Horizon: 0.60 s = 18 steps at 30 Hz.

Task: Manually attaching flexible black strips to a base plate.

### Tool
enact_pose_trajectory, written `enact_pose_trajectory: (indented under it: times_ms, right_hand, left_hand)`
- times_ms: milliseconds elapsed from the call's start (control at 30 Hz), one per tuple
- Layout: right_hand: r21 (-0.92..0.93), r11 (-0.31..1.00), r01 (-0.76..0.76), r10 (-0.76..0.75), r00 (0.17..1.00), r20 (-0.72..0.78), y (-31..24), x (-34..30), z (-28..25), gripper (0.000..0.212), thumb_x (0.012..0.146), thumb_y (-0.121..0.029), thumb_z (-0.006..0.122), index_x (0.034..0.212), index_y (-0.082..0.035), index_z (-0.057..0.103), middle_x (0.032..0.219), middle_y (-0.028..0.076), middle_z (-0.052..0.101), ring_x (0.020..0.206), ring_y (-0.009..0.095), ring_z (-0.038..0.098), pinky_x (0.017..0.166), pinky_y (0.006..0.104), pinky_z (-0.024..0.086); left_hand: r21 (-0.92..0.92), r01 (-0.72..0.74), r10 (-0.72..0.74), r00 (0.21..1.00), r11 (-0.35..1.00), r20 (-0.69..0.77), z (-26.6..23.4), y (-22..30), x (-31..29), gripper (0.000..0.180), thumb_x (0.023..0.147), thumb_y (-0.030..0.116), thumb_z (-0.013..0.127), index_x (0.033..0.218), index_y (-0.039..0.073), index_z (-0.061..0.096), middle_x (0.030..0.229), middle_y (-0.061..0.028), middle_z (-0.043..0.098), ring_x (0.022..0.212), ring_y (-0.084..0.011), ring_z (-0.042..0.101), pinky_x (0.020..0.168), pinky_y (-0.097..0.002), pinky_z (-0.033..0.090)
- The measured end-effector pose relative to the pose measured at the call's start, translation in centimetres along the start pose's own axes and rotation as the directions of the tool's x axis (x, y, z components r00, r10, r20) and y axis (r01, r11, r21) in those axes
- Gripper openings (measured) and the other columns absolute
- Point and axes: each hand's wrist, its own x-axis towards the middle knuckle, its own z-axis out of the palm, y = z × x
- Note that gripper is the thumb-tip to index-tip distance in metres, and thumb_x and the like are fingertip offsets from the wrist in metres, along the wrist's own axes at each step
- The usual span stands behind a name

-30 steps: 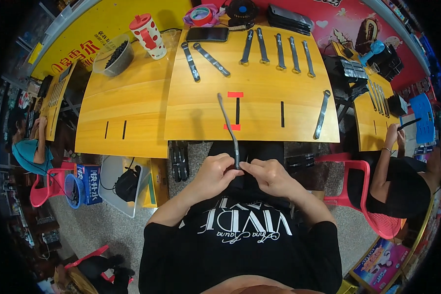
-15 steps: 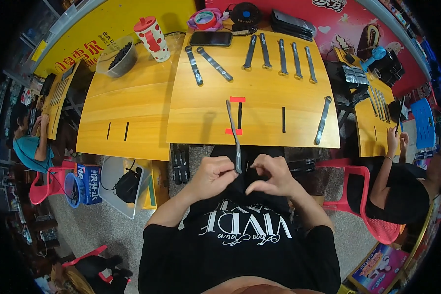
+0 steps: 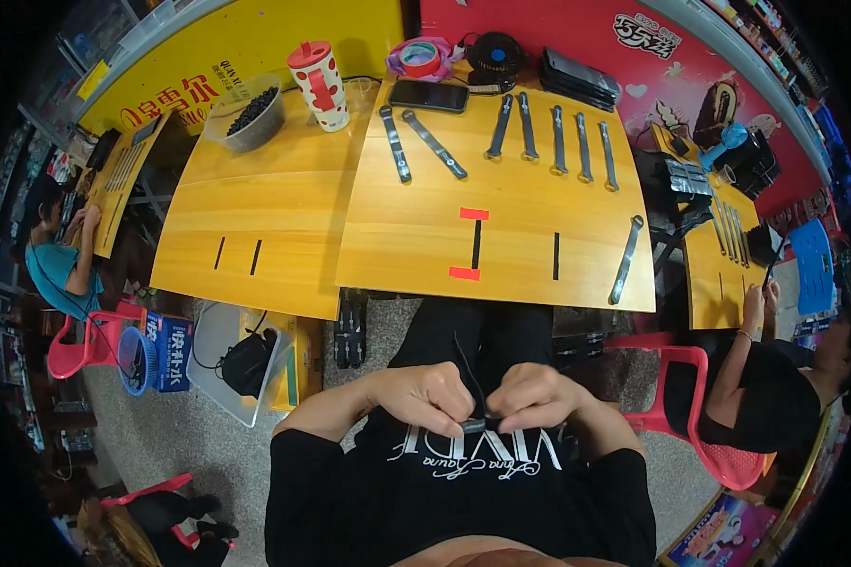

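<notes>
Close in front of my shirt, both hands meet at one end of a dark grey strap [image 3: 467, 364]. My left hand [image 3: 427, 397] pinches that end between thumb and fingers. The rest of the strap sticks up and away from my body, over my lap. My right hand [image 3: 536, 397] is closed beside it, its fingertips on a small black piece [image 3: 491, 423] against the strap's end. Fingers hide most of this piece. Several similar straps [image 3: 559, 142] lie in a row at the far side of the table, and one strap [image 3: 626, 260] lies at its right edge.
The yellow wooden table [image 3: 402, 255] bears red and black tape marks [image 3: 476, 244]. A phone [image 3: 428, 95], a small fan [image 3: 496, 59], a spotted cup [image 3: 322, 90] and a bowl [image 3: 241, 137] of small black pieces stand farther back. Co-workers sit left and right.
Both hands have moved toward my body and come together, bringing the strap from the table's edge to my shirt. My right fingertips now touch the strap's end.
</notes>
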Motion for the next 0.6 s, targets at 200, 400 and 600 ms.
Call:
enact_pose_trajectory:
  times_ms: [200, 400, 600]
  right_hand:
    - [0.412, 0.900, 0.142, 0.071, 0.885, -0.461, -1.9, -4.2, -0.9, 0.029, 0.082, -0.004, 0.065, 0.056, 0.000, 0.054, 0.052, 0.011, 0.055, 0.039, 0.022, 0.049, 0.038, 0.0320, 0.035]
    - [0.141, 0.877, 0.459, -0.124, 0.500, -0.857, -5.7, -12.9, -3.8, 0.021, 0.082, -0.006, 0.061, 0.066, -0.008, 0.048, 0.054, 0.002, 0.046, 0.039, 0.014, 0.044, 0.036, 0.0324, 0.040]
    - [0.033, 0.798, 0.602, -0.199, 0.315, -0.928, -11.8, -23.0, -5.9, 0.008, 0.086, 0.000, 0.053, 0.089, -0.006, 0.047, 0.066, 0.000, 0.041, 0.043, 0.007, 0.036, 0.048, 0.0189, 0.044]
  left_hand:
    - [-0.181, 0.003, -0.038, 0.981, 0.984, -0.192, -1.6, 1.8, -3.4, 0.038, 0.084, 0.008, 0.064, 0.055, -0.003, 0.043, 0.053, -0.0101, 0.037, 0.046, -0.0231, 0.040, 0.046, -0.0349, 0.028]
    - [-0.029, 0.190, -0.169, 0.784, 0.981, -0.598, -3.7, 6.5, -10.9, 0.028, 0.070, 0.012, 0.069, 0.053, -0.005, 0.056, 0.049, -0.0121, 0.050, 0.040, -0.0199, 0.045, 0.041, -0.0336, 0.030]
    - [0.021, -0.079, 0.053, 0.428, 0.997, -0.902, -4.4, 7.8, -19.1, 0.031, 0.069, 0.018, 0.065, 0.048, -0.001, 0.051, 0.045, -0.0108, 0.049, 0.034, -0.0181, 0.039, 0.035, -0.0303, 0.029]
